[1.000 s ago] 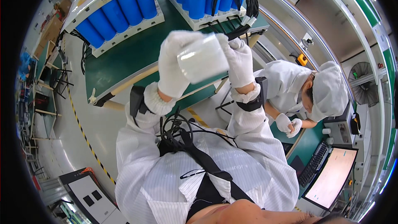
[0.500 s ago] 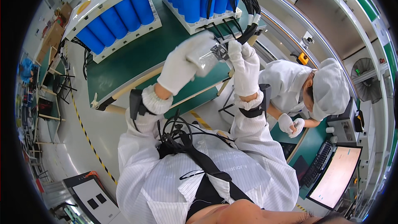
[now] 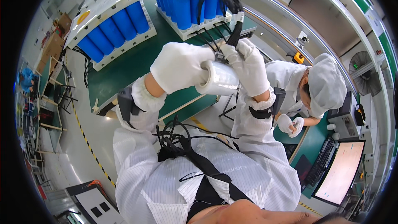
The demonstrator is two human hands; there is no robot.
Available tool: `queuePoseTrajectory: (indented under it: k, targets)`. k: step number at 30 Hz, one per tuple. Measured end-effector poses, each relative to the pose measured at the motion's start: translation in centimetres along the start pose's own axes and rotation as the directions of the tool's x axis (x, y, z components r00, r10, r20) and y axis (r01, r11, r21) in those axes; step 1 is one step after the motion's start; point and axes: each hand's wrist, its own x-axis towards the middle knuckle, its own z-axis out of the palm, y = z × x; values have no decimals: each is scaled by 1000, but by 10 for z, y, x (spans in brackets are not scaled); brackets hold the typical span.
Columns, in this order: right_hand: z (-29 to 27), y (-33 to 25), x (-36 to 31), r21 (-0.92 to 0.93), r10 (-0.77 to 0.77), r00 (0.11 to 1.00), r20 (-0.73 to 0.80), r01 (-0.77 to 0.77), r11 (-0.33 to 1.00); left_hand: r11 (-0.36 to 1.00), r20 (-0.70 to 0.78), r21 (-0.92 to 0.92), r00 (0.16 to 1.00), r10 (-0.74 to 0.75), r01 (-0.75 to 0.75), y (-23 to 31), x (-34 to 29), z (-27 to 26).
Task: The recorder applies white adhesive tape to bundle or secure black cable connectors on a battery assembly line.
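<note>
My left hand point(image 3: 182, 67), in a white glove, is closed around the end of a roll of clear stretch film point(image 3: 219, 79). That roll lies slantwise between my two hands. My right hand point(image 3: 248, 67), gloved too, pinches the end of a bundle of black cables point(image 3: 236, 32) just above the roll. Part of the connector end is hidden by my fingers. The cables run up to a battery pack point(image 3: 182, 10) of blue cylinders between white frames, standing on the green table point(image 3: 124, 71).
A second blue-celled battery pack point(image 3: 112, 31) stands to the left on the table. At the right, a co-worker point(image 3: 319, 87) in white bends over another green bench with a keyboard point(image 3: 320, 161) and a monitor point(image 3: 340, 173). Yellow-black floor tape point(image 3: 88, 143) runs along the left.
The film roll has come round into plain view between my hands, where a stretched sheet showed before. My left hand has moved slightly left, and the cable end sits a little further left.
</note>
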Motion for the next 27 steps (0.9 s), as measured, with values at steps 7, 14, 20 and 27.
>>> queuePoseTrajectory:
  k: [7,14,20,27]
  targets:
    - [-12,20,-3,437,71,986,153,-132,890,965,-126,-139,970,207,-224,-1,32,1]
    - [0,17,-14,771,135,969,207,-246,587,193,-161,-979,851,-500,-72,-38,21,93]
    - [42,15,-8,679,300,937,-181,-102,727,330,-58,-937,885,-463,111,-15,6,113]
    - [54,85,0,892,-273,887,373,-423,-158,412,261,-807,881,-394,423,-4,-11,81]
